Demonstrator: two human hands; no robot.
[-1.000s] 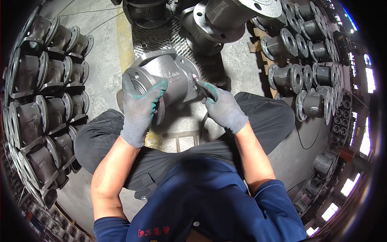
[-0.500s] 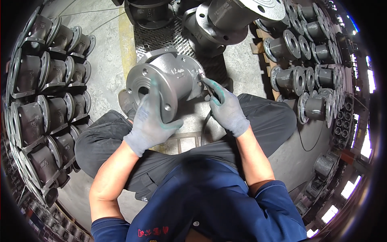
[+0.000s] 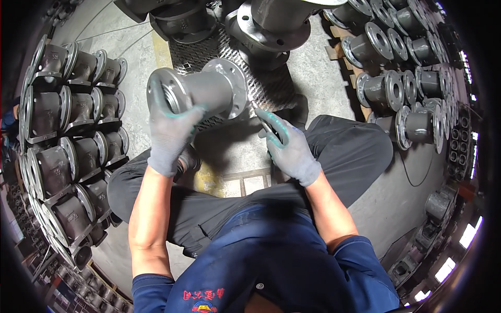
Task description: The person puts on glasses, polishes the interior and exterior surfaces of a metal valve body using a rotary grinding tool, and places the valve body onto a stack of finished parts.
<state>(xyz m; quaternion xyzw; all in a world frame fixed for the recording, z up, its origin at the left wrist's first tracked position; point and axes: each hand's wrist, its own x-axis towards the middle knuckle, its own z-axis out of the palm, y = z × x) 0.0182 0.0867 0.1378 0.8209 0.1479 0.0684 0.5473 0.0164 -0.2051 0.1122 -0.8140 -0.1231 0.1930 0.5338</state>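
- Since the earlier frame, the grey flanged valve body (image 3: 201, 94) has turned: its round flange, which faced the camera then, now points left, and the casting lies on its side with one flange at each end.
- Left hand (image 3: 169, 133), in a grey glove with green fingertips, has shifted from the flange face to the left flange; its fingers are curled over the rim and clamped on it from below.
- Right hand (image 3: 289, 148), same kind of glove, has stayed just right of the right flange, fingers closed together around a thin metal tool (image 3: 263, 121).
- Tool tip sits at the lower edge of the right flange (touching or just short of it, I cannot tell).
- Valve body is held up in front of the person's knees, above a strip of checker plate (image 3: 261, 86) on the concrete floor (image 3: 318, 73).
- Person sits low, dark trousers, blue top; both forearms bare.
- Along the floor's left edge: rows of like grey flanged castings (image 3: 68, 141), packed close, flanges upright.
- Along the right edge: more flanged castings (image 3: 412, 88), some on a wooden pallet (image 3: 336, 44).
- At the top edge, beyond the checker plate: larger flanged bodies (image 3: 271, 23), well apart from both hands.
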